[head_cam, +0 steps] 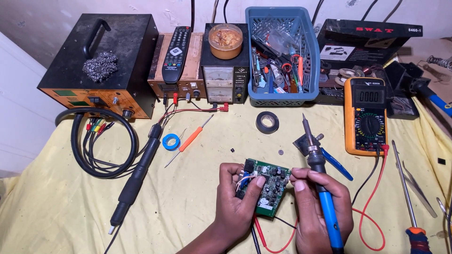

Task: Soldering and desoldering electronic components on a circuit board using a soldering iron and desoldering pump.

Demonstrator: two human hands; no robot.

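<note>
Yellow cloth [56, 197] is spread over the bench, with a black rework station [101, 63] at the far left and a blue basket [281, 54] of tools behind. An orange multimeter [366, 115] is laid right of centre, its red lead trailing toward the hands. A green circuit board [269, 187] is held just above the cloth, near the front edge: the left hand [238, 195] is clamped on its left edge, thumb across the components. The right hand [318, 204] is closed round a blue-handled soldering iron [322, 188], tip raised, fingertips apparently touching the board's right edge. Risk judged: a hot tip swung near the left fingers or the leads could burn them
</note>
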